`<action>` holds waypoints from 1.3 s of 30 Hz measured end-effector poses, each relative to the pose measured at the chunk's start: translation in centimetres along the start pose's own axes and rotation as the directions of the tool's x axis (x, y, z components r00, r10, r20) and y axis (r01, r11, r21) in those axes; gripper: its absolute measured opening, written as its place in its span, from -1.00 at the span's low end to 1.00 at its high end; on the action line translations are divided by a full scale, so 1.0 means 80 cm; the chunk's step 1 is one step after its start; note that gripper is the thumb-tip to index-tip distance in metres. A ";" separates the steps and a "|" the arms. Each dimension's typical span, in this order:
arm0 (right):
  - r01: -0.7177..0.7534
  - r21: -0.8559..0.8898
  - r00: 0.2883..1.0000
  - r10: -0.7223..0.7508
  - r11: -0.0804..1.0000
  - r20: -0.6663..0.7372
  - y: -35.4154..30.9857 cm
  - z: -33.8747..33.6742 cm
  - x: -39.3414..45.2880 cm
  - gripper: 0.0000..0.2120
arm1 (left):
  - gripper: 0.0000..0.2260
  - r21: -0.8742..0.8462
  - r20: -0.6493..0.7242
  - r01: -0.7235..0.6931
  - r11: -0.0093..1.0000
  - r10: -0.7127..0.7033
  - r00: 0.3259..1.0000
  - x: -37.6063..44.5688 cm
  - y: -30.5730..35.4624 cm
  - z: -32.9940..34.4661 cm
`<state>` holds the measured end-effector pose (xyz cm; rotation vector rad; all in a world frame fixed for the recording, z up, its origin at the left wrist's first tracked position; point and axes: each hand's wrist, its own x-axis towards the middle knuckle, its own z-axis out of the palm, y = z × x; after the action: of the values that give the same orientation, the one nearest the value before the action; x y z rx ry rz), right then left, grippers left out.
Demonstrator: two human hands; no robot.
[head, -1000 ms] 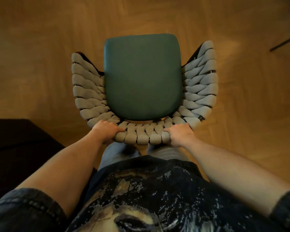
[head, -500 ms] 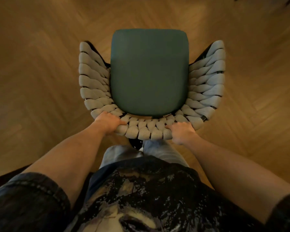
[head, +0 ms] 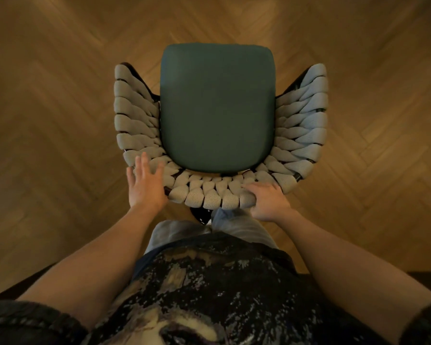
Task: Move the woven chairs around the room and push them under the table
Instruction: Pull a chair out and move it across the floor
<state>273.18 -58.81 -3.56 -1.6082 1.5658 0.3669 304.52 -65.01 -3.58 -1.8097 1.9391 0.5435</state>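
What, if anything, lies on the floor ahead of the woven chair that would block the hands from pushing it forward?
Nothing visible does. The woven chair stands on bare herringbone floor, with only floor ahead of its seat. The right hand grips the backrest; the left hand is open at its rim. No table is in view.

Green seat cushion; grey woven chair back; brown herringbone floor.

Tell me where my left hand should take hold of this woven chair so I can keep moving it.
Probably the top rim of the woven chair back, left of centre, mirroring the right hand that grips the rim. Come from behind and above, curling the fingers over the thick woven loops. The left hand lies open there with fingers straight; the rim curves toward you, so it suits a two-handed hold.
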 end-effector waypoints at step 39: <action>-0.063 0.836 0.665 0.602 -0.545 0.443 0.037 -0.241 0.216 -0.51 | -0.48 -0.830 0.533 0.357 -0.428 -0.421 0.734 0.267 0.123 -0.193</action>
<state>267.01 -84.06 -5.28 0.6104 1.6781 -0.9139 292.85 -90.57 -2.70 -3.1062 -0.0349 2.1975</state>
